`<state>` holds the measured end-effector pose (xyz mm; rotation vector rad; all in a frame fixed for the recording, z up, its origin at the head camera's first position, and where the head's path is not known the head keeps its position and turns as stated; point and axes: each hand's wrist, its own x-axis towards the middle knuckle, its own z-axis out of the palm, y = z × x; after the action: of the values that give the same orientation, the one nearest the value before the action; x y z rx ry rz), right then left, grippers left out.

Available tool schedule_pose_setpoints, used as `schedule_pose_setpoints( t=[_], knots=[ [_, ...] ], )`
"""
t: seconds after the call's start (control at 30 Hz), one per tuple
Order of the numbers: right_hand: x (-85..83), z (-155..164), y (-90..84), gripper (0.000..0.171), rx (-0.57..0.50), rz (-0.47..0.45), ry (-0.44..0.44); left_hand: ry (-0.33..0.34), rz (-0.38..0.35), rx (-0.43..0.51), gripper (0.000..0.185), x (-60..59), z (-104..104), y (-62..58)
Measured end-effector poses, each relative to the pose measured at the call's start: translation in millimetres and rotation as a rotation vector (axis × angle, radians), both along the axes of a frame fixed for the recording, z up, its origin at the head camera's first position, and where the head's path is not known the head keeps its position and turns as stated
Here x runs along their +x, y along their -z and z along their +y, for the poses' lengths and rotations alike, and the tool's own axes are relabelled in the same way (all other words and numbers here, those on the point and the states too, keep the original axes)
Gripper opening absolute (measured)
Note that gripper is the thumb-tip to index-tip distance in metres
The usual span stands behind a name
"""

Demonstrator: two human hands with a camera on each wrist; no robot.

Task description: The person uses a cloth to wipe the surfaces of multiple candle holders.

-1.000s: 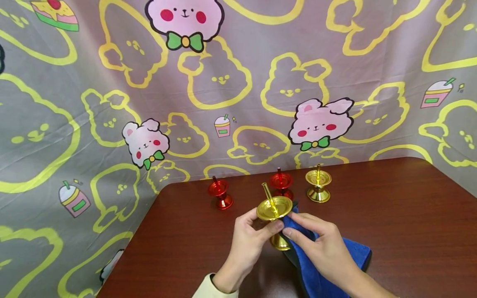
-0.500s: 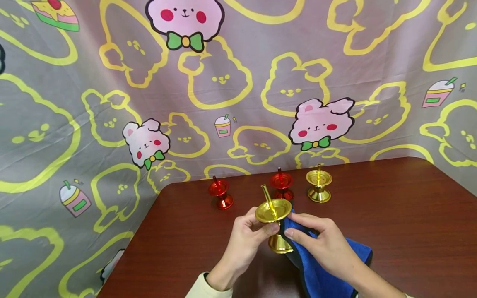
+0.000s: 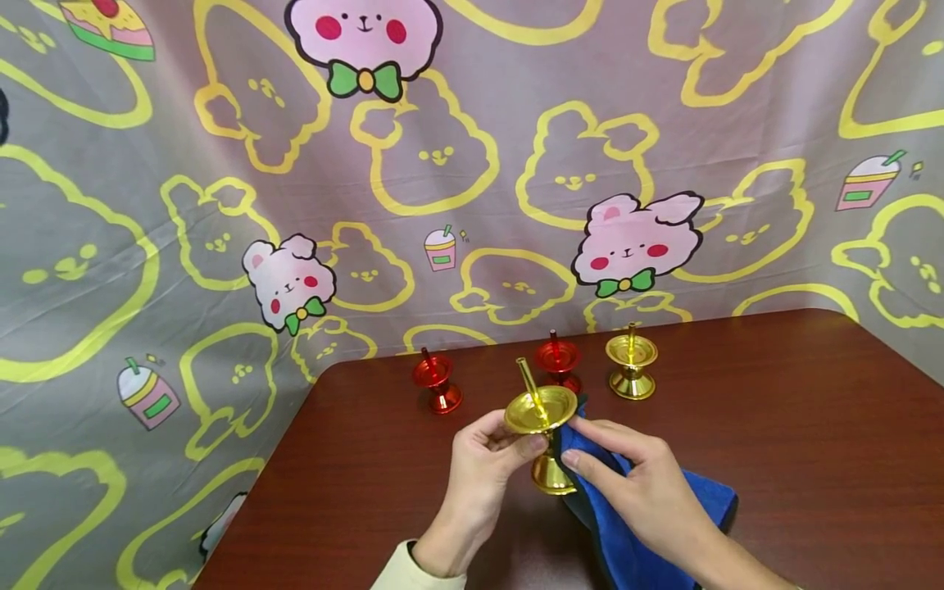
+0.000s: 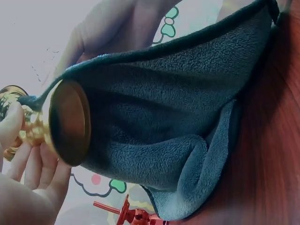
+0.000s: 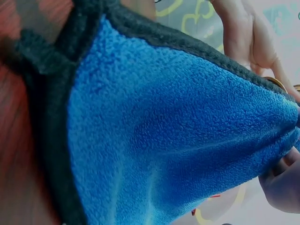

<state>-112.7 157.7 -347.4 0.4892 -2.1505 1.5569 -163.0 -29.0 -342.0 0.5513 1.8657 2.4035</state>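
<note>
Cartoon-printed cloth backs the brown table (image 3: 774, 426); at lower centre my left hand (image 3: 483, 463) pinches the gold candle holder (image 3: 542, 426) under its dish; my right hand (image 3: 642, 492) presses the blue cloth (image 3: 664, 524) against its stem; I'd keep it steady and rub gently.

My work surface is a dark reddish-brown wooden table (image 3: 811, 442). At its far edge stand a red candle holder (image 3: 437, 383) at left, a second red holder (image 3: 558, 365) and a gold holder (image 3: 630, 366) at right. A blue cloth (image 3: 708, 504) lies near.
</note>
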Motion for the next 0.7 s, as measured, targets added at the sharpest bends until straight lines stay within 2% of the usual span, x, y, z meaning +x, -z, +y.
schedule_pose_setpoints(
  t=[0.33,0.43,0.6,0.67,0.7],
  knots=[
    [2.3,2.7,-1.6,0.038,-0.003,0.021,-0.026,0.121,0.052,-0.022,0.040,-0.6,-3.8,-1.3],
    [0.9,6.1,-2.2,0.038,-0.025,-0.005,-0.092,0.162,0.088,-0.048,0.039,-1.3,-6.6,-3.1],
    [-3.8,10.4,2.3,0.039,-0.134,-0.081,-0.276,0.236,0.156,-0.078,0.037,-2.9,-11.0,-1.6],
    [-5.4,8.8,6.2,0.038,-0.153,-0.097,-0.266,0.254,0.170,-0.094,0.036,-3.8,-10.2,0.2],
    [-5.9,7.3,8.4,0.038,-0.150,-0.103,-0.234,0.254,0.179,-0.112,0.034,-4.6,-9.1,1.5]
  ],
)
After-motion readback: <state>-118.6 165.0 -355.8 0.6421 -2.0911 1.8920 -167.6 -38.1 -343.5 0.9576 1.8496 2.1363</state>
